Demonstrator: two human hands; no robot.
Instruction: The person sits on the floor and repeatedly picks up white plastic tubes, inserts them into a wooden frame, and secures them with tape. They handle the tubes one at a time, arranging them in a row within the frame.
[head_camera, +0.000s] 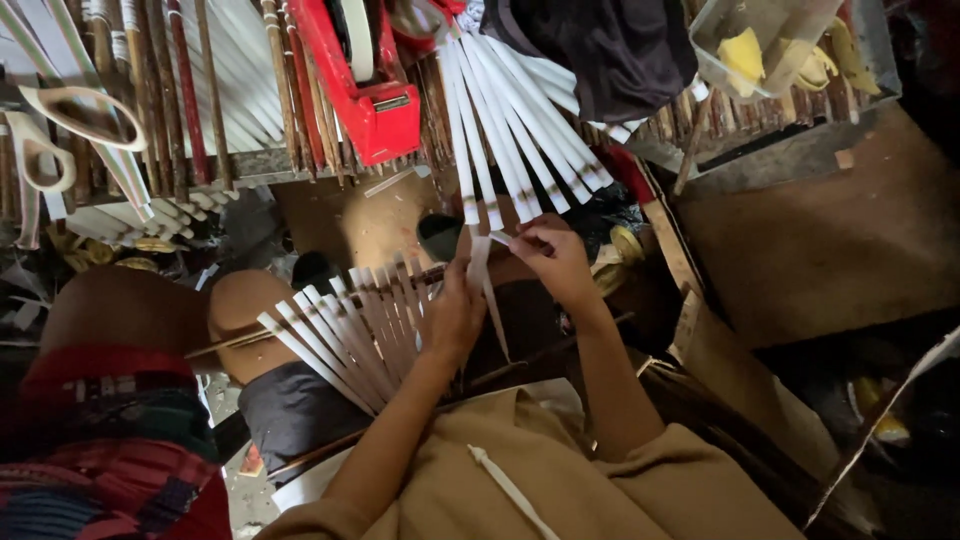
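My left hand (452, 318) grips a thin wooden stick (300, 322) that carries a row of white paper strips (340, 335) fanned out over my lap. My right hand (556, 256) pinches the top end of one white strip (480, 268) that hangs down between both hands. Just above my hands, a fan of longer white strips (515, 130) spreads from the bench edge. Both forearms reach out from tan sleeves at the bottom.
A red tape dispenser (372, 95) lies on a slatted bench of wooden sticks (200, 90). White-handled scissors (60, 130) sit at the left. A dark cloth (610, 45) and a clear tub (770, 45) with yellow pieces are at top right. Brown cardboard (830, 240) lies right.
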